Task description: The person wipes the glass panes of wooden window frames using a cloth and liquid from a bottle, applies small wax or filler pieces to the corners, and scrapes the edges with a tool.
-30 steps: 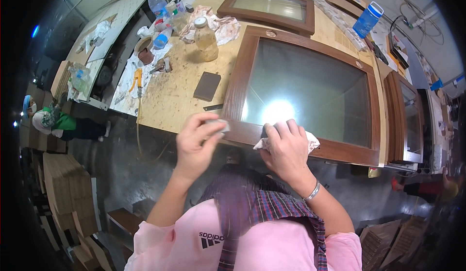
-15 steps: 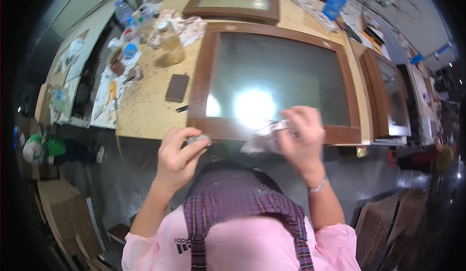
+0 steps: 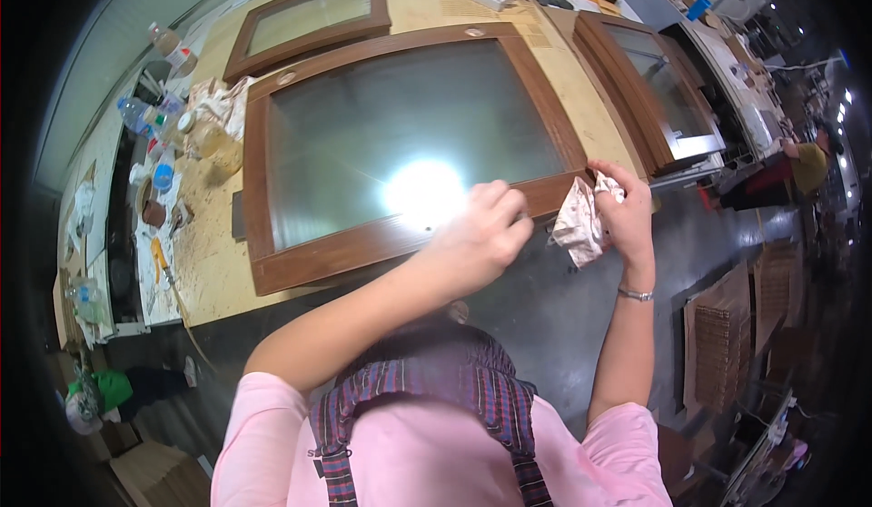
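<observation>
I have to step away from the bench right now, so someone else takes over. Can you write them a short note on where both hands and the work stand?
Left hand: closed, fingers pinched at the near rail of the large wooden window frame; what it pinches is too small to tell.
Right hand: holds a crumpled stained rag at the frame's near right corner.
The frame lies flat on the workbench, glass up, with a bright glare spot. Two more frames lie behind and to the right; bottles and jars sit at the left.
Done: cannot tell how much has been wiped.
Left: probably the rest of the rails; check by eye.
</observation>
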Motion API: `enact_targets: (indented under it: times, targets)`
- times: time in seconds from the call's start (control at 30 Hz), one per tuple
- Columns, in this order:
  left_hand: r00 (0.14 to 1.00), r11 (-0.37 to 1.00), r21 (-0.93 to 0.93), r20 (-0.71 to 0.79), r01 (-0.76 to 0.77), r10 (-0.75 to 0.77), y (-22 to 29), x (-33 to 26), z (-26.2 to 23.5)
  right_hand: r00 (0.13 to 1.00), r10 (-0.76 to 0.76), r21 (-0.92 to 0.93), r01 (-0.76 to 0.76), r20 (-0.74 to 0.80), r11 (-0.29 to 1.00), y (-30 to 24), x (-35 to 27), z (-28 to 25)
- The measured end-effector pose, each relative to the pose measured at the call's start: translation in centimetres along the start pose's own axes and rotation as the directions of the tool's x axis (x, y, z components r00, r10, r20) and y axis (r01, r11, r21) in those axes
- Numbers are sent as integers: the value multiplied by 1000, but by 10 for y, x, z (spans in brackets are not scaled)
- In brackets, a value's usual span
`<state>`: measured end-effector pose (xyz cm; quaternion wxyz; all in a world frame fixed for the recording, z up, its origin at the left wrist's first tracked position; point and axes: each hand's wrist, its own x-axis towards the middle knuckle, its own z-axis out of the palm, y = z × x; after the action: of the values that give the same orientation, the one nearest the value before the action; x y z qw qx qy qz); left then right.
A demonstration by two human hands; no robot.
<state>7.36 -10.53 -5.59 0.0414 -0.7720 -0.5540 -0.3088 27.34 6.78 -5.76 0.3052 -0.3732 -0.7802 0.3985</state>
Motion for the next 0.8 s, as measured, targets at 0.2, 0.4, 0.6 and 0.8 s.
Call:
enact_targets:
  times: [0.2, 0.4, 0.6, 0.8]
  targets:
    - [998, 999, 15, -50, 34, -33, 8, 0, 12, 996, -79, -15, 79, -44, 997, 16, -28, -11]
    - [969, 863, -463, -34, 202, -245, 8, 23, 15, 992, -104, -115, 96, -71, 989, 14, -24, -19]
    - [529, -184, -899, 389, 398, -755, 2, -39, -73, 948, 64, 321, 42, -313, 946, -9, -31, -16]
    - [464, -256, -958, 287, 130, -838, -10, -101, -112, 982, -31, 622, 143, -188, 770, -61, -14, 61]
